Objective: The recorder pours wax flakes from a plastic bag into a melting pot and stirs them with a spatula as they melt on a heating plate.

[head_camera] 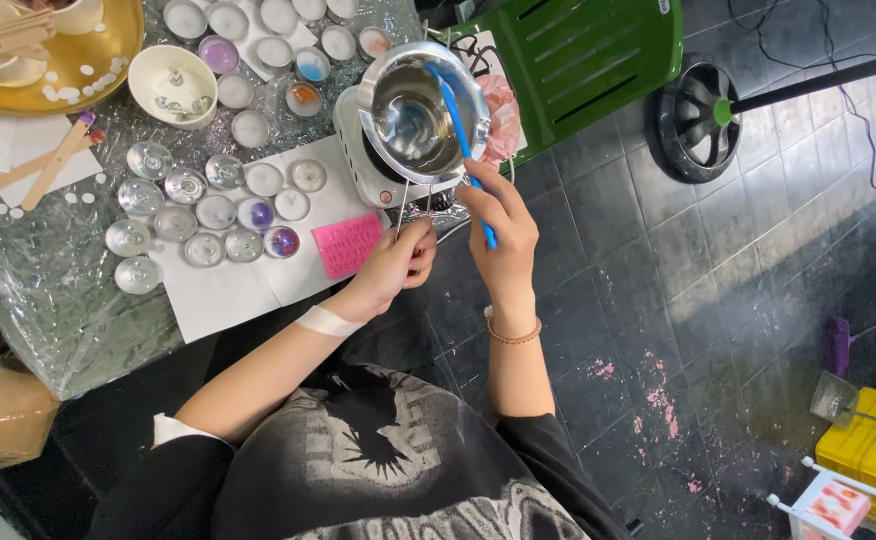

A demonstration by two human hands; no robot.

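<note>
Hidden parts: the body of the white heater is largely covered by the steel melting pot set on it; the pot's contents cannot be made out under the glare.
Cut off: the gold tray at the far left is clipped by the frame edge, as is the green chair on the right.
Hard to tell: the fillings of the small round cups are mostly too small to be read; a few are seen coloured purple, blue or orange.
Left hand: the wrist is bent, the fingers are pinched shut on the thin wire handle that comes down from the pot's near side.
Right hand: it is raised just right of the pot, closed around the blue spatula, whose blade lies inside the pot.
Pot's place: far of both hands, at the table's right edge.
Near items: a pink mould is laid on white paper, just left of the left hand.
</note>
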